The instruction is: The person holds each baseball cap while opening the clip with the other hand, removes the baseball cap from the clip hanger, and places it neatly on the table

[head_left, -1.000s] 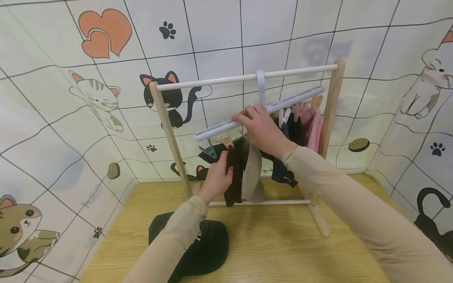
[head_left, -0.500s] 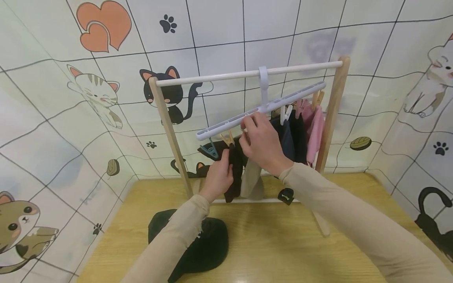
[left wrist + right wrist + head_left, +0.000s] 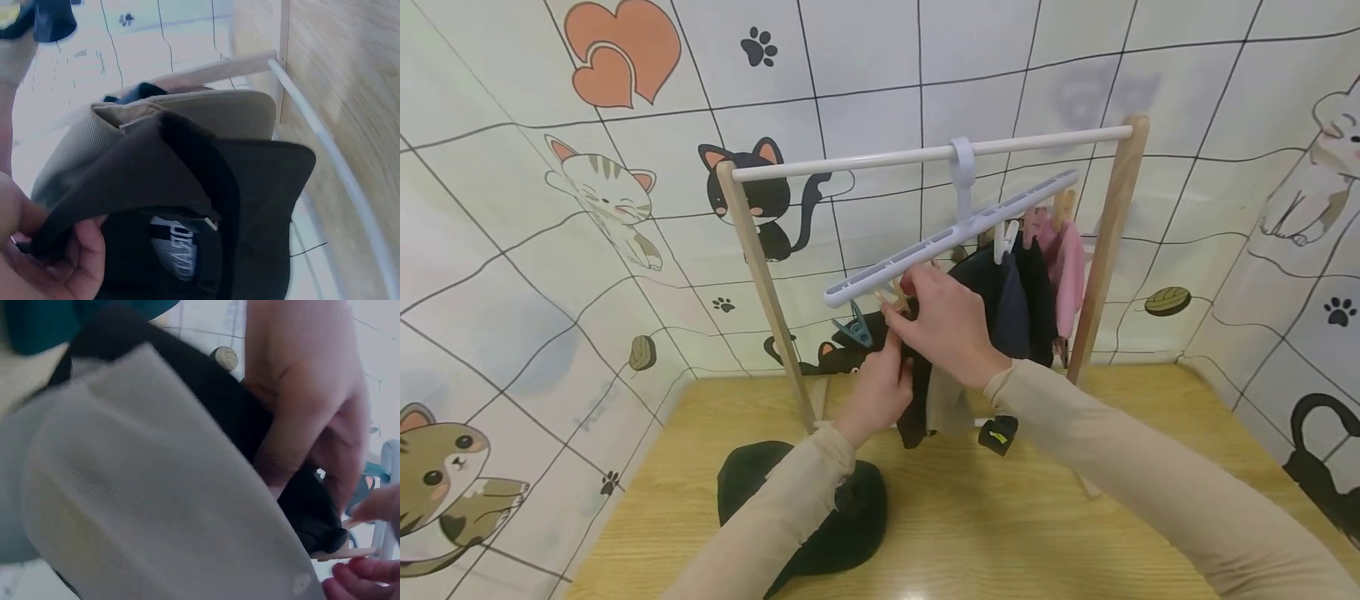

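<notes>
My left hand (image 3: 876,396) pinches the edge of a dark brown cap (image 3: 262,200), thumb on one side and fingers on the other. Its lettered label shows in the left wrist view. Just above, my right hand (image 3: 951,325) pinches a wooden clothespin (image 3: 892,297) at the cap's upper edge, under the low left end of a tilted white hanger (image 3: 917,252). A teal clothespin (image 3: 855,327) hangs beside it. Behind the brown cap is a beige cap (image 3: 162,469), partly hidden by my right hand in the head view.
The hanger hooks over the white rail (image 3: 865,161) of a wooden rack. To its right hang navy, black and pink caps (image 3: 1067,283) on several clothespins. A dark green cap (image 3: 853,521) lies on the wooden table (image 3: 1000,525); patterned sheets stand around.
My right hand has moved from the hanger bar down and left to the wooden clothespin. My left hand, still holding the brown cap, has shifted slightly right, and the hanger has turned a little.
</notes>
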`<state>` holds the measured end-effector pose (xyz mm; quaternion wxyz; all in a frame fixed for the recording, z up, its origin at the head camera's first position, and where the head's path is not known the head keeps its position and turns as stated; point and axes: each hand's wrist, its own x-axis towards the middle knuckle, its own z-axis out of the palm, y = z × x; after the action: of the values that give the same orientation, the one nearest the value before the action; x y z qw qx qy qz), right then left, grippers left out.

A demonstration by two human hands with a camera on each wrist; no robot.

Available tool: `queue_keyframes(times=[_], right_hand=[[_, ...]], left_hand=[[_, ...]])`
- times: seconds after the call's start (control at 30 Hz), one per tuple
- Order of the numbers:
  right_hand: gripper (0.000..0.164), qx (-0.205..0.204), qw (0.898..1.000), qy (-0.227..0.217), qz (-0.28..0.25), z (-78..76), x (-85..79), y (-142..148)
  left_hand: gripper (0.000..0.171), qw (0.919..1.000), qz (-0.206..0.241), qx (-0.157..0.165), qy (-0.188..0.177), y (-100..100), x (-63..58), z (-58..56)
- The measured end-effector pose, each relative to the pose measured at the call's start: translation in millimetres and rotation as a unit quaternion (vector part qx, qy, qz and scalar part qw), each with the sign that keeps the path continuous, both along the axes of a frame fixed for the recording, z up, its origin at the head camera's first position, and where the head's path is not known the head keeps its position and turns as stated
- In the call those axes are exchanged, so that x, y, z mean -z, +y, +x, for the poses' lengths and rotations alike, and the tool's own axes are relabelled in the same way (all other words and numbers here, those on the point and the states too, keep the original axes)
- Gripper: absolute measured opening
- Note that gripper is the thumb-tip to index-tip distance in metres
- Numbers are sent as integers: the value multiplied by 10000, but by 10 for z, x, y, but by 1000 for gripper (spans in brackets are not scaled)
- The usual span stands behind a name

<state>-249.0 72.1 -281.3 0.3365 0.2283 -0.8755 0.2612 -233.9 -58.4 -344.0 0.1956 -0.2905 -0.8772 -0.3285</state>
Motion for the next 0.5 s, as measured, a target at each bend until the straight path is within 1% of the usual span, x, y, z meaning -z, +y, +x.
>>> queue_keyframes(times=[0.13,0.23,0.3,0.4,0.47,0.5], right_hand=[[31,192,9992,154,302,55,-17,-24],[33,153,9993,84,342,84,-43,-44],[35,97,9992,-43,390,91,-73,-54],[36,-116,9981,-509,316,86,-155,-54],[36,-357,9938,-1042,138,77,-235,-40],[37,-486,9894,-1367,43,74,-282,-30]], left_hand=[[32,9998,-160,56,115,49,-26,115],[29,9994,-252,2,220,57,-43,174],[31,9991,-254,-38,325,48,-46,194],[34,9984,-202,-2,537,18,-37,204],[34,9983,-99,122,555,-7,-38,219],[34,9983,-34,193,552,-19,-41,230]])
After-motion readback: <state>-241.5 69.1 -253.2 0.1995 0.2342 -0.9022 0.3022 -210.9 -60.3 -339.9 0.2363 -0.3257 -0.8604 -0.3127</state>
